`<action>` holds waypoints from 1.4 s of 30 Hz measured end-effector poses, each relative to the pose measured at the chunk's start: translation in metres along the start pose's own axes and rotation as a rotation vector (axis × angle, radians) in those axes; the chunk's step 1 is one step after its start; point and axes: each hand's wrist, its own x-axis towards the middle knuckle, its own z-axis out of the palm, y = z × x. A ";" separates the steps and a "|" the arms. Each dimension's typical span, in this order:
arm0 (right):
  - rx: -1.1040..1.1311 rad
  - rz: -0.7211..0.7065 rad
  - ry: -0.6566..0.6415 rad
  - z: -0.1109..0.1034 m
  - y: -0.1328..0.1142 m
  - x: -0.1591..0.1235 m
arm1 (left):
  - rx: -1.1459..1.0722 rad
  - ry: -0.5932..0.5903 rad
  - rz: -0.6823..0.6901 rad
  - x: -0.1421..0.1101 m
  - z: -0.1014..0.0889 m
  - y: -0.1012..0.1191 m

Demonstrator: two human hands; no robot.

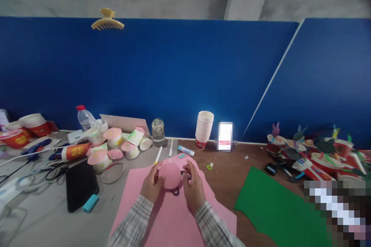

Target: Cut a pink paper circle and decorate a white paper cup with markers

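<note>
At centre, round pink piece (170, 175)

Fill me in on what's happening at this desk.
The person's left hand holds a round pink piece over a pink sheet. The right hand is at the piece's other edge, seemingly with dark-looped scissors, partly hidden. To the right lies a green sheet; a stack of paper cups stands at the back.

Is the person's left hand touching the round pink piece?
Touching. In the head view, the left hand holds the round pink piece at its left side, the thumb lying over its edge.
</note>
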 end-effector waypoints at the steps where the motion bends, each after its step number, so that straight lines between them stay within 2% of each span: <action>1: -0.010 0.009 0.025 -0.002 0.000 0.003 | 0.035 0.004 0.017 0.000 0.000 -0.001; 4: -0.056 -0.005 0.038 -0.011 0.000 0.015 | 0.090 -0.005 0.041 -0.001 -0.001 -0.002; 7: -0.121 -0.006 -0.007 -0.023 -0.002 0.028 | 0.108 -0.060 0.060 0.000 -0.001 -0.001; 11: -0.230 -0.002 -0.105 -0.037 -0.007 0.041 | 0.105 -0.200 0.082 0.005 -0.008 -0.001; 15: -0.368 0.002 -0.212 -0.042 -0.010 0.051 | 0.111 -0.370 0.103 0.010 -0.018 -0.003; 17: -0.452 0.009 -0.257 -0.041 -0.008 0.059 | 0.132 -0.422 0.117 0.010 -0.020 -0.004; 20: -0.590 0.019 -0.322 -0.034 -0.002 0.077 | 0.199 -0.441 0.128 0.008 -0.018 -0.006; 25: -0.802 0.012 -0.405 -0.016 0.007 0.110 | 0.318 -0.363 0.167 0.001 -0.007 -0.006; 29: -0.898 -0.008 -0.468 0.004 0.010 0.124 | 0.360 -0.340 0.192 -0.005 -0.004 0.000; 36: -0.835 -0.048 -0.534 0.024 0.013 0.134 | 0.347 -0.423 0.232 -0.010 -0.004 0.007; 42: -0.573 -0.072 -0.464 0.014 -0.006 0.137 | 0.266 -0.477 0.201 -0.008 -0.002 0.004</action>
